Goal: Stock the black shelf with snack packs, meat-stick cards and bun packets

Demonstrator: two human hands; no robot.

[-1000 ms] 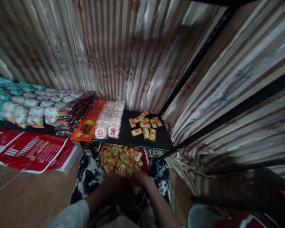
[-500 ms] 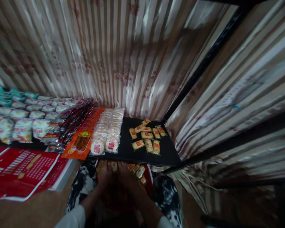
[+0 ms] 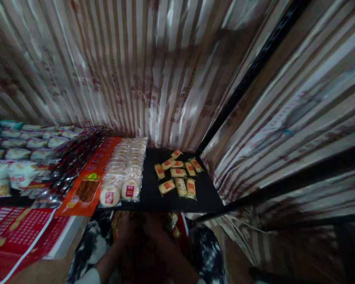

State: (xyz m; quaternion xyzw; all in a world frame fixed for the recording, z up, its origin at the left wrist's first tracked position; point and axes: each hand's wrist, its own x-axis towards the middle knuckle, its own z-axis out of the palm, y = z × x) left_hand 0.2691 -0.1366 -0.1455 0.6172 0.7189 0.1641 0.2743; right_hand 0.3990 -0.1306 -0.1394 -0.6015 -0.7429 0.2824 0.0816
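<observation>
My left hand (image 3: 126,228) and my right hand (image 3: 154,226) are side by side, down in a red container (image 3: 182,225) between my knees. Both sets of fingers are lost in the dark below the shelf edge, so I cannot see what they grip. Small wrapped cakes (image 3: 172,221) lie in the container, just right of my right hand. On the black shelf (image 3: 154,203) in front, several similar wrapped cakes (image 3: 178,172) with red labels are scattered, some overlapping.
Two rows of clear-wrapped round pastries (image 3: 130,190) stand on the shelf, left of the cakes. Beside them are an orange snack packet (image 3: 88,191), dark packets (image 3: 73,163) and white-and-green bags (image 3: 22,173). A red printed box (image 3: 20,236) is at lower left. Striped sheeting (image 3: 165,79) hangs behind.
The view has shifted, so the shelf goods appear lower and further left. My hands remain in the container, with their fingers now darker and harder to see. The cakes on the shelf keep their arrangement.
</observation>
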